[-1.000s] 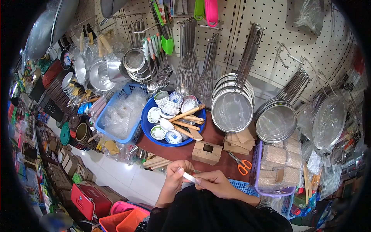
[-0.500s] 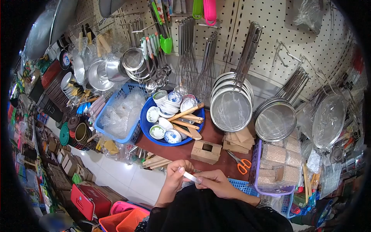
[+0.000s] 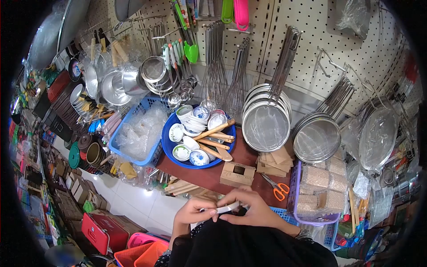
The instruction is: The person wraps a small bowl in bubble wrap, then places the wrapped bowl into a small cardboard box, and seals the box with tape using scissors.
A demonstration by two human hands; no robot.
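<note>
At the near edge of the brown-red table, my left hand (image 3: 195, 211) and my right hand (image 3: 251, 209) meet in front of my body. Between them is a slim white strip-like piece (image 3: 228, 208), slightly curved, its kind hidden by the fingers. My left fingers pinch its left end, while the right hand curls around the other end with its thumb beneath. Just beyond the hands stands a small cardboard box (image 3: 237, 174) with a dark opening. Orange-handled scissors (image 3: 279, 191) lie to the right of it.
A blue basin (image 3: 168, 153) holds small patterned dishes and wooden-handled tools. Left of it is a light-blue basket (image 3: 155, 155) of plastic wrap. Flat cardboard pieces (image 3: 275, 161) and a purple basket (image 3: 294, 191) of bubble-wrapped packs lie right. Strainers (image 3: 267, 127) hang behind.
Both hands have come lower and turned the white strip-like piece, which now tilts up to the right. My right hand has arched higher over it.
</note>
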